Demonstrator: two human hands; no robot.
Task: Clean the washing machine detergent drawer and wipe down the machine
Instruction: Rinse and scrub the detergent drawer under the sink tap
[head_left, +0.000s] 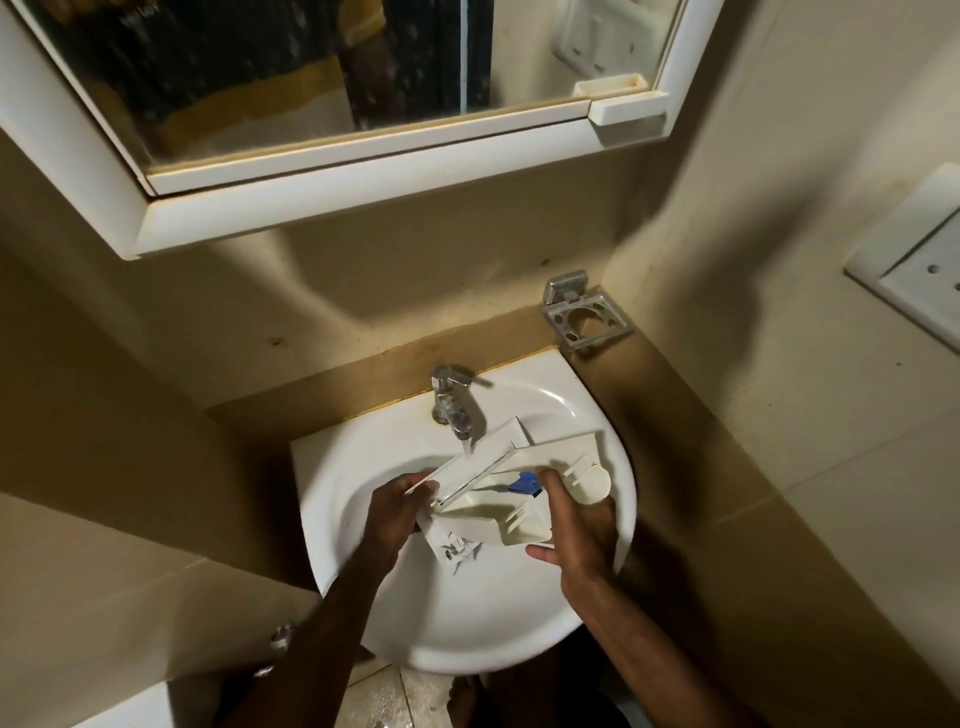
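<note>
Fingers of both my hands hold the white plastic detergent drawer (511, 488) over the basin. My left hand (397, 512) grips its flat front panel at the near left end, fingers curled round the panel's edge. My right hand (574, 525) clasps the drawer body from the right: the thumb lies along the top by the compartments, and the other fingers reach under the near side wall. The drawer sits tilted, its front panel raised toward the tap, its open compartments facing me. A small blue insert (524, 483) shows inside the middle compartment, just beside my right thumb. At the drawer's far right end a rounded white cap-like part (592, 483) sticks out past my fingers.

A thin stream of water (466, 446) falls from the chrome tap (451, 400) onto the upper edge of the front panel. Below, the white round ceramic washbasin (467, 623) spreads under both hands. On the wall to the right of the tap hangs a metal tumbler holder (584, 317). Above, a white-framed mirror cabinet (332, 171) reflects a dark and yellow garment. A white switch plate (919, 260) sits on the right wall.
</note>
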